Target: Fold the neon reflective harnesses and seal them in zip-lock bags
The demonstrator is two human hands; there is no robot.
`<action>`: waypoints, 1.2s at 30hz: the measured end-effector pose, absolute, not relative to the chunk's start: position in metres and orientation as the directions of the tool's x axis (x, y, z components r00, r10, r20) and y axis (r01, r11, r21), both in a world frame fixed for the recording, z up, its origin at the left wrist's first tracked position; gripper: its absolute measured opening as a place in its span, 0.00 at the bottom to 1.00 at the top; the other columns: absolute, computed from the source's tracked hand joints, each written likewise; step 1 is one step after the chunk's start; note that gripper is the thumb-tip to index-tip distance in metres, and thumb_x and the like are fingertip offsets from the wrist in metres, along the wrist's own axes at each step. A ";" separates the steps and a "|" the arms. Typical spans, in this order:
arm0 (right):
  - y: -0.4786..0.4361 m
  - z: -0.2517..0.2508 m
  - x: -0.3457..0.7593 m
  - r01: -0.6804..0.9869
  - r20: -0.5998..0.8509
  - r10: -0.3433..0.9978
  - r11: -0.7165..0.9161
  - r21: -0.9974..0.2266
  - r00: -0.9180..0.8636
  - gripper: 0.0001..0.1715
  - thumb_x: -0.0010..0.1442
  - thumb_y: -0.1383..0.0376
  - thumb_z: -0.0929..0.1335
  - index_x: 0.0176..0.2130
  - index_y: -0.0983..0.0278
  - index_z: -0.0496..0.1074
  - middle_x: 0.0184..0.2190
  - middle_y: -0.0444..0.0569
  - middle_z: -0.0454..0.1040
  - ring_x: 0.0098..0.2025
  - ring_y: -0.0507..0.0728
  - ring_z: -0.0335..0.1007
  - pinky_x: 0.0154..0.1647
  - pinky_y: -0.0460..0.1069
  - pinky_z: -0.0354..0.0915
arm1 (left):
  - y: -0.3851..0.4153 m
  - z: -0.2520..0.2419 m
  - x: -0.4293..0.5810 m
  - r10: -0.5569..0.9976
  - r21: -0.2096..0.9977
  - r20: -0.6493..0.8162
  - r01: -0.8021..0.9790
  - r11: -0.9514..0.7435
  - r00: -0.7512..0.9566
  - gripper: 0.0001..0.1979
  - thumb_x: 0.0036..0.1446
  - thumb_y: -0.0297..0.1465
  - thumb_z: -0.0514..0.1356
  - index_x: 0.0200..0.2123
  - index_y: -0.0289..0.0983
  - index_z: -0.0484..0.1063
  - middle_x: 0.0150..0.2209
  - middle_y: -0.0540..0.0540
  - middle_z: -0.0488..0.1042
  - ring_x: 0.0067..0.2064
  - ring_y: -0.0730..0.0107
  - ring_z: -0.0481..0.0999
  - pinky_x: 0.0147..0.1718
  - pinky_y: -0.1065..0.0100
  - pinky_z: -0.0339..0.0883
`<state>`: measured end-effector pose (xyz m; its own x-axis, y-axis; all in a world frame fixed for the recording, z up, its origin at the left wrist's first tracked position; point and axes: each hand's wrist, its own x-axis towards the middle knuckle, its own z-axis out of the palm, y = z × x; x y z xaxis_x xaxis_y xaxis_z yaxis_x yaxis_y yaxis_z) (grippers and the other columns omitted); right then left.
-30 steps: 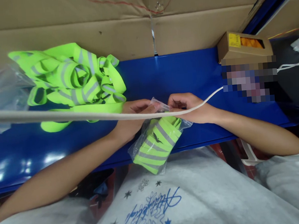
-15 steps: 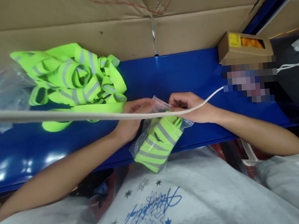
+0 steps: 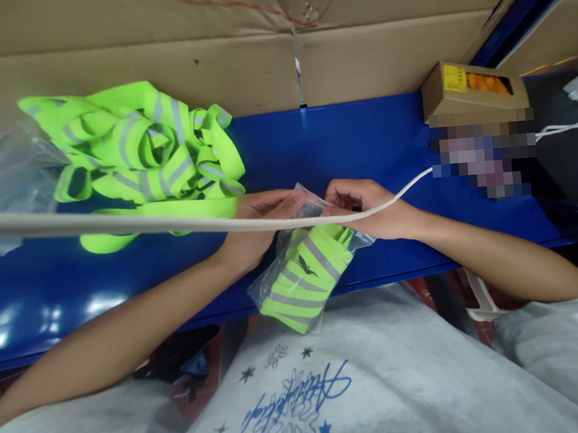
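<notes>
A clear zip bag (image 3: 270,281) hangs over the table's front edge, close to my shirt. Inside it lies a folded neon-yellow reflective strap (image 3: 302,289) with grey stripes and a small black mark. My left hand (image 3: 262,222) is closed on the bag's upper left corner. Thumb and fingers of my right hand (image 3: 368,203) pinch the bag's top edge on the other side. A white cable (image 3: 189,222) crosses in front of both hands and hides part of the fingers.
A heap of loose neon-yellow straps (image 3: 148,147) lies at the back left of the blue table (image 3: 328,147). Clear plastic bags (image 3: 10,172) are at the far left. A cardboard box (image 3: 474,98) with an orange content stands at the back right, behind a blurred patch.
My right thumb has shifted slightly left along the top of the bag. The bag and both hands otherwise stay almost in place.
</notes>
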<state>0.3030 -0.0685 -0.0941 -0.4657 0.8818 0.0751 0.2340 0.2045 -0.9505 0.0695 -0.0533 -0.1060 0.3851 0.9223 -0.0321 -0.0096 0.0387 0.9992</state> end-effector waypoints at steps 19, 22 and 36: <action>-0.070 -0.087 0.305 0.172 0.132 0.853 0.250 -0.953 -0.505 0.13 0.67 0.61 0.74 0.35 0.64 0.71 0.28 0.41 0.70 0.30 0.48 0.61 0.30 0.45 0.58 | -0.056 -0.102 0.070 0.937 0.989 0.103 0.070 -0.134 0.334 0.12 0.65 0.44 0.69 0.38 0.42 0.87 0.38 0.46 0.85 0.38 0.67 0.81 0.39 0.68 0.74; -0.070 -0.089 0.303 0.195 0.102 0.878 0.215 -0.957 -0.467 0.17 0.65 0.56 0.76 0.35 0.64 0.71 0.27 0.41 0.70 0.29 0.48 0.62 0.29 0.45 0.59 | -0.054 -0.104 0.071 0.945 0.997 0.062 0.030 -0.076 0.320 0.13 0.63 0.44 0.70 0.38 0.40 0.86 0.38 0.46 0.85 0.37 0.67 0.81 0.39 0.69 0.75; -0.060 -0.093 0.307 0.173 -0.030 0.875 0.062 -0.983 -0.483 0.29 0.62 0.44 0.77 0.40 0.67 0.73 0.30 0.44 0.73 0.29 0.49 0.65 0.26 0.45 0.60 | -0.046 -0.097 0.074 0.962 0.995 0.052 -0.100 -0.026 0.266 0.17 0.57 0.44 0.76 0.30 0.39 0.77 0.30 0.50 0.77 0.30 0.74 0.72 0.33 0.70 0.68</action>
